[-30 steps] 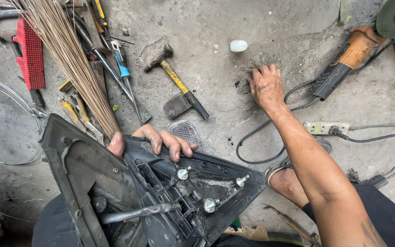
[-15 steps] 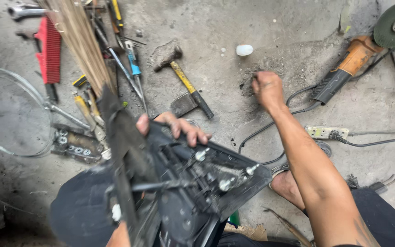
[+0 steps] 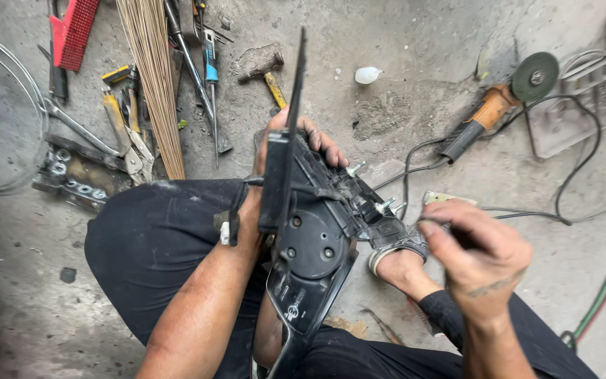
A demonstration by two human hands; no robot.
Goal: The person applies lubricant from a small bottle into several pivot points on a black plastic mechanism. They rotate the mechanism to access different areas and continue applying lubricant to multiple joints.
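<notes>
Since the earlier frames the black plastic housing [image 3: 310,238] has been turned up on edge over the lap, and the right hand [image 3: 475,256] has been lifted off the concrete floor [image 3: 415,42] and brought near the housing's right side. The housing is gripped at its upper end by the left hand [image 3: 285,151], fingers curled round its far edge, while the right hand's fingers are pinched together on something small and dark that cannot be made out. Beyond, a hammer [image 3: 268,74], an angle grinder [image 3: 499,102] and a bundle of straw-coloured sticks [image 3: 152,77] are left lying on the floor.
</notes>
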